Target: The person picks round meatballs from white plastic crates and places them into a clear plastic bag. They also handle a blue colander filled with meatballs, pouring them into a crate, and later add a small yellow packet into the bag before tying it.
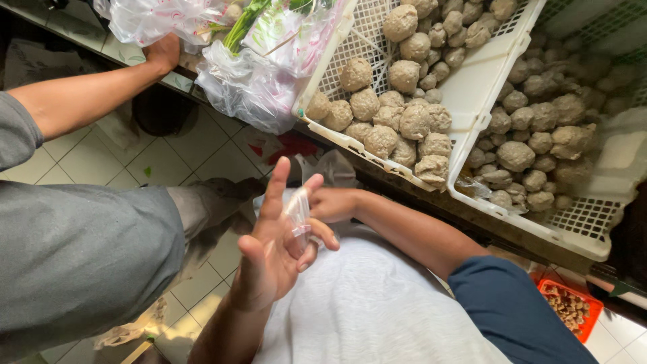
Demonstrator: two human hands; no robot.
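Note:
My left hand (pixel 276 236) is raised in the middle of the view with its fingers spread, and a small clear plastic bag (pixel 298 214) sits between its fingers. My right hand (pixel 333 203) comes in from the right on an arm with a blue sleeve. It is closed against the bag's right edge. Both hands hover over my white shirt, just below the front edge of a counter. Round brown meatballs (pixel 381 138) lie a short way above the hands, untouched.
Two white perforated crates (pixel 472 74) (pixel 579 229) on the counter hold heaps of meatballs. Clear plastic bags with greens (pixel 263 61) lie at the top left, where a co-worker in grey rests a hand (pixel 165 50). An orange tray (pixel 569 307) sits low right above a tiled floor.

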